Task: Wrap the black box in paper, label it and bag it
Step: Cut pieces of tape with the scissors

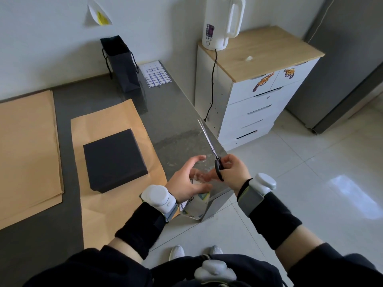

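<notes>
at the near corner of the grey surface (165,112), the right hand (234,170) grips the black handles of the scissors (209,141), blades together and pointing away. the left hand (186,181) clutches a clear packet (195,206) just beside them. the black box (115,160) sits flat on a brown paper sheet (107,212); the black bag (122,63) and label sheet (156,74) sit by the wall.

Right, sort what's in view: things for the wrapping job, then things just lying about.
For the job: black box, brown paper sheet under it, label sheet, black bag, scissors in the right hand, tape roll in the left hand.
Lying about: white jug, drawer cabinet, spare paper stack.
</notes>
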Available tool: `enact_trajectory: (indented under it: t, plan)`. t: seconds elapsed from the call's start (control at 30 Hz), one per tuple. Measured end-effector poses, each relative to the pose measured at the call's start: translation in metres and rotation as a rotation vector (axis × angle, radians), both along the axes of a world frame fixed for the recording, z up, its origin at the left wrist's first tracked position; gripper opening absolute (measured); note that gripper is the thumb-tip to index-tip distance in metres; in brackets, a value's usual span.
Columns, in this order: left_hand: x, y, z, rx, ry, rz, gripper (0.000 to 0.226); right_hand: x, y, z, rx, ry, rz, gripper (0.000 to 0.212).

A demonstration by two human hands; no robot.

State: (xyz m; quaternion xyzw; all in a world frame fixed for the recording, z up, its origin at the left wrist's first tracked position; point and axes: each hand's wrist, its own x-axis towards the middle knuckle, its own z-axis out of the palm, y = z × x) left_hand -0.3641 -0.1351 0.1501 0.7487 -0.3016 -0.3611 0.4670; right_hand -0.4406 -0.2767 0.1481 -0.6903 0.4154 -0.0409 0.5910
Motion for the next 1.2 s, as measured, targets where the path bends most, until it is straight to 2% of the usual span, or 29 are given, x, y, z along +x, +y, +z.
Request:
enact_trajectory:
  t: [0.17, 0.33, 0.53, 0.63, 0.83, 1.07, 1.2]
  plan:
    - [0.000, 0.001, -0.003, 0.016, 0.007, 0.012, 0.069, 0.000, 0.001, 0.002, -0.140, -0.029, 0.066, 0.033]
    - [-0.001, 0.002, 0.000, 0.008, 0.025, 0.026, 0.070, 0.001, 0.000, 0.004, -0.110, -0.040, 0.116, 0.039]
    - [0.001, 0.002, -0.002, 0.018, 0.013, 0.041, 0.072, 0.001, -0.004, 0.001, -0.104, -0.023, 0.031, 0.042]
    - [0.000, 0.001, -0.001, 0.027, -0.001, 0.048, 0.076, 0.000, 0.002, -0.002, -0.114, 0.027, 0.127, 0.036]
    - [-0.002, -0.003, 0.002, 0.035, 0.005, 0.095, 0.072, -0.003, 0.016, 0.007, -0.307, -0.077, 0.069, 0.021]
    - [-0.002, -0.005, -0.002, -0.031, 0.193, 0.183, 0.084, -0.008, 0.017, 0.022, -0.369, -0.154, 0.127, 0.024]
    - [0.001, -0.007, -0.002, 0.017, 0.304, 0.229, 0.084, -0.006, 0.018, 0.026, -0.457, -0.160, 0.198, 0.027]
